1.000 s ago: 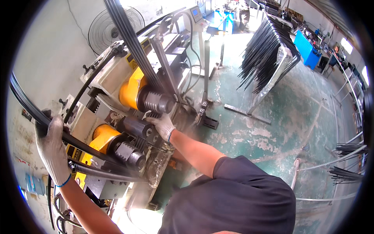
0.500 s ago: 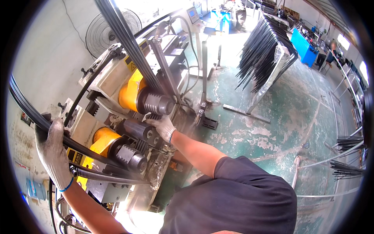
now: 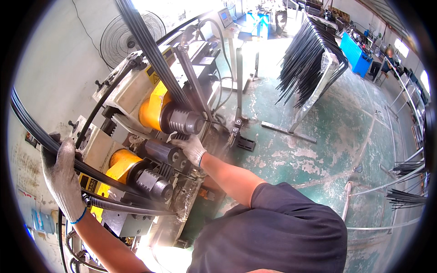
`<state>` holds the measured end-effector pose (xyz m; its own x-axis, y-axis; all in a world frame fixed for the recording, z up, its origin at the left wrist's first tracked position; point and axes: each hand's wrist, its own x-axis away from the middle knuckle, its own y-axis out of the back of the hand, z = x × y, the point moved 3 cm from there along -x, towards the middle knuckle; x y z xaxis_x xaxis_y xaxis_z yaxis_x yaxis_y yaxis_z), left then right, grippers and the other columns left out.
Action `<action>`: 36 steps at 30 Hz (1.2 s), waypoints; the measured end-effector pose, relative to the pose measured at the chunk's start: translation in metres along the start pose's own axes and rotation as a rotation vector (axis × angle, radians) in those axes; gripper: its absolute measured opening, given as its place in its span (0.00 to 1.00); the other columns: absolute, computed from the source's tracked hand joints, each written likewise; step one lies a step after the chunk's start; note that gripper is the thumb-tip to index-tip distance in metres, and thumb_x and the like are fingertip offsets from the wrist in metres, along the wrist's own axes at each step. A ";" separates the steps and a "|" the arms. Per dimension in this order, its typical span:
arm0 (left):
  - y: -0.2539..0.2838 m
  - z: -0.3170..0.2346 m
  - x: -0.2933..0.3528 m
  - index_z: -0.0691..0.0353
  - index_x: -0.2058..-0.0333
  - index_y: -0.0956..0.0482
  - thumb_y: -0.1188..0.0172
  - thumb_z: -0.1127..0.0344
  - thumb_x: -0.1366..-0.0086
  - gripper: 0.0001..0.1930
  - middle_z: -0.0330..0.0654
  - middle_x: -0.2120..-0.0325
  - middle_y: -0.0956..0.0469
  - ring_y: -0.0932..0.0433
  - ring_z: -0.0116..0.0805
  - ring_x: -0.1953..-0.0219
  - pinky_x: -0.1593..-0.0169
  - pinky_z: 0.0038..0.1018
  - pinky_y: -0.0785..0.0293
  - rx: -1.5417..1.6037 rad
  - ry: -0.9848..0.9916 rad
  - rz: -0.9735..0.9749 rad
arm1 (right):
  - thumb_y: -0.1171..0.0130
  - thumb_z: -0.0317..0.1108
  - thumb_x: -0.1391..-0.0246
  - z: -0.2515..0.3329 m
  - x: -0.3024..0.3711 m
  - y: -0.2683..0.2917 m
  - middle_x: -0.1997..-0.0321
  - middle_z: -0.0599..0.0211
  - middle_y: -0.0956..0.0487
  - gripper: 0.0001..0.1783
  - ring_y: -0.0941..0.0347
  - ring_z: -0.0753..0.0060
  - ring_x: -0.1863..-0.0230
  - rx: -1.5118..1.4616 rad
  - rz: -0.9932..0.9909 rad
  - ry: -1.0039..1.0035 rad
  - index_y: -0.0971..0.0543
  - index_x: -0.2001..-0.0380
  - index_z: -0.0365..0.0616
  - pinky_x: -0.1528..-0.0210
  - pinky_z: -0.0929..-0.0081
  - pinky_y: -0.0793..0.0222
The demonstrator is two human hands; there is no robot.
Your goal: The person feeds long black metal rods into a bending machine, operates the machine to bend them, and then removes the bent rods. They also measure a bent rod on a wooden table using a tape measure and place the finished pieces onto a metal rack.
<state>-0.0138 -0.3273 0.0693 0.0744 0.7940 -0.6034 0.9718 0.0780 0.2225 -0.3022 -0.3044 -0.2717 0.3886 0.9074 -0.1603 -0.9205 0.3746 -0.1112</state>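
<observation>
My left hand [image 3: 63,175], in a whitish knit glove with dark patches, is closed around a bundle of long black rods [image 3: 34,129] that slants down into the bending machine. My right hand [image 3: 191,148], gloved too, rests at the machine beside a dark cylindrical block [image 3: 159,151]; its visible fingers are stretched out, and the fingertips are partly hidden. Just above it is the upper grooved roller [image 3: 185,122] on a yellow arm [image 3: 154,107]. The lower grooved roller [image 3: 154,184] sits below, with another yellow arm [image 3: 122,164]. A second black rod bundle [image 3: 157,54] runs to the upper roller.
A ribbed metal hose [image 3: 109,204] lies along the machine's near side. A large fan [image 3: 132,38] stands by the wall. To the right, a metal rack [image 3: 312,102] holds many bent black rods [image 3: 305,59]. A person [image 3: 387,63] sits far right near a blue bench [image 3: 355,54].
</observation>
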 end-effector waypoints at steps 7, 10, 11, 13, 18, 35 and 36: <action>-0.003 -0.005 0.004 0.65 0.49 0.22 0.30 0.62 0.33 0.19 0.38 0.70 0.22 0.23 0.27 0.72 0.66 0.24 0.25 -0.055 -0.037 -0.037 | 0.48 0.08 0.58 0.008 0.002 -0.004 0.43 0.61 0.15 0.32 0.22 0.59 0.41 -0.068 0.007 -0.066 0.18 0.47 0.38 0.33 0.69 0.29; -0.005 -0.007 0.002 0.66 0.49 0.22 0.30 0.62 0.33 0.19 0.38 0.69 0.22 0.22 0.27 0.70 0.64 0.25 0.25 -0.055 -0.035 -0.012 | 0.39 0.18 0.46 -0.009 -0.005 0.000 0.53 0.61 0.14 0.19 0.18 0.69 0.53 -0.105 -0.037 0.154 0.18 0.50 0.34 0.50 0.72 0.23; -0.003 -0.007 0.001 0.67 0.49 0.21 0.31 0.62 0.32 0.19 0.39 0.68 0.21 0.22 0.27 0.68 0.61 0.25 0.25 -0.074 -0.026 -0.010 | 0.36 0.20 0.43 -0.009 -0.005 -0.001 0.55 0.61 0.13 0.16 0.17 0.71 0.56 -0.090 -0.052 0.204 0.19 0.50 0.33 0.55 0.72 0.22; 0.002 -0.010 0.003 0.68 0.49 0.22 0.32 0.63 0.32 0.19 0.39 0.66 0.21 0.22 0.28 0.66 0.58 0.26 0.25 -0.078 0.010 0.006 | 0.32 0.24 0.41 -0.010 -0.004 -0.002 0.57 0.60 0.14 0.16 0.17 0.73 0.59 -0.029 -0.081 0.237 0.19 0.50 0.32 0.59 0.72 0.21; 0.013 -0.027 0.016 0.70 0.47 0.23 0.35 0.67 0.32 0.18 0.42 0.67 0.21 0.19 0.32 0.65 0.57 0.29 0.23 -0.005 0.079 0.046 | 0.30 0.28 0.44 -0.007 -0.003 -0.008 0.57 0.59 0.15 0.20 0.18 0.70 0.60 -0.112 -0.158 0.126 0.20 0.49 0.32 0.58 0.69 0.20; 0.067 -0.019 0.000 0.57 0.49 0.11 0.34 0.44 0.32 0.24 0.47 0.54 0.13 0.18 0.41 0.43 0.25 0.49 0.41 -0.589 -0.033 0.055 | 0.37 0.29 0.39 -0.022 0.007 -0.003 0.59 0.64 0.15 0.14 0.20 0.73 0.59 -0.326 -0.151 -0.140 0.17 0.53 0.33 0.56 0.74 0.26; 0.062 -0.022 0.004 0.59 0.50 0.11 0.32 0.41 0.35 0.27 0.47 0.56 0.13 0.18 0.41 0.45 0.25 0.51 0.42 -0.598 -0.011 0.026 | 0.37 0.30 0.38 -0.024 0.005 -0.003 0.59 0.65 0.15 0.13 0.20 0.73 0.58 -0.341 -0.140 -0.126 0.17 0.54 0.33 0.55 0.73 0.26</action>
<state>0.0421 -0.3060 0.0977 0.1021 0.7941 -0.5991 0.6753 0.3869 0.6279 -0.2968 -0.3058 -0.2951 0.4819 0.8762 -0.0006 -0.7842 0.4309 -0.4465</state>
